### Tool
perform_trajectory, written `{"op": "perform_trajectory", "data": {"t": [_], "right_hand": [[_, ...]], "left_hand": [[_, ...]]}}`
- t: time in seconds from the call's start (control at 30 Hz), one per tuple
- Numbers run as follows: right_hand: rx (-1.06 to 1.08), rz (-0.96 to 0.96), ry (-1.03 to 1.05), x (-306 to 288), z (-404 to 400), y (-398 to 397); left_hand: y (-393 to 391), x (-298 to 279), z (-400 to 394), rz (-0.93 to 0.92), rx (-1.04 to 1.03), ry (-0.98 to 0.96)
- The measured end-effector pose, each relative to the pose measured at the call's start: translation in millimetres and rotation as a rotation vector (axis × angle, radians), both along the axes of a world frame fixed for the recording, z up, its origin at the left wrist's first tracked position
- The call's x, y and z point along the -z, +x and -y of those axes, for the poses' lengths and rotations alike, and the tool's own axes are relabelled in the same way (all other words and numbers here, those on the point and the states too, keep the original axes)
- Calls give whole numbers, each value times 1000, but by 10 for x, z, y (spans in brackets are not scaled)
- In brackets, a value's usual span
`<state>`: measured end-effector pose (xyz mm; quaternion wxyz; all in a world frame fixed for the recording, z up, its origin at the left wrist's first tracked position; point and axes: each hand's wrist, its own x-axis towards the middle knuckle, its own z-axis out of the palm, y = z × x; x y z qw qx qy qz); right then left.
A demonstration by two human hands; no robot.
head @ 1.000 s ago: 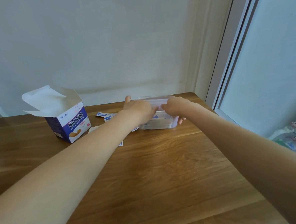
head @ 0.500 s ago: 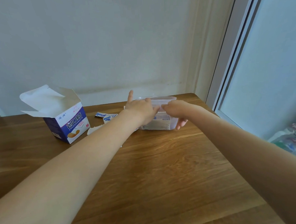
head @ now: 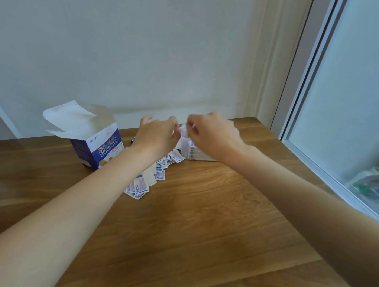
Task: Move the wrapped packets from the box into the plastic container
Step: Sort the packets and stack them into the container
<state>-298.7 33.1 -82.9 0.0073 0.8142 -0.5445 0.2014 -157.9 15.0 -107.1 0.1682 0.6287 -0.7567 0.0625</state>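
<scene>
Hovering over plastic container point(head: 192, 151): left hand point(head: 158, 137), right hand point(head: 214, 135); grip state blurred, cannot tell. Packets point(head: 146, 179) strewn on desk point(head: 189, 232).

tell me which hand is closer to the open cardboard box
Left. The left hand hovers just right of the box, above the loose packets; the right hand is farther right, over the plastic container.

The brown wooden desk point(head: 200, 220) at the frame's centre has a smooth, faintly glossy grained finish, the open blue-and-white cardboard box point(head: 96, 146) at left looks matt, and the small white-and-blue paper-wrapped packets point(head: 146, 181) beside it look thin and smooth.
</scene>
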Motion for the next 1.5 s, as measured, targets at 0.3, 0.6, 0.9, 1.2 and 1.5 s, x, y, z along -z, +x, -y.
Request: {"op": "perform_trajectory", "data": {"t": [0.3, 0.6, 0.9, 1.2, 1.5], "right_hand": [[-267, -153, 427, 733, -26, 764], [-289, -46, 433, 704, -189, 561], [-147, 104, 462, 792, -221, 505], [-69, 394, 381, 699, -144, 504], [-118, 130, 349, 632, -61, 418]], "left_hand": [[836, 307, -519, -116, -186, 481], [734, 388, -508, -50, -196, 556], [687, 315, -571, -460, -139, 461], [707, 285, -707, -667, -40, 603], [768, 290, -655, -720, -117, 626]]}}
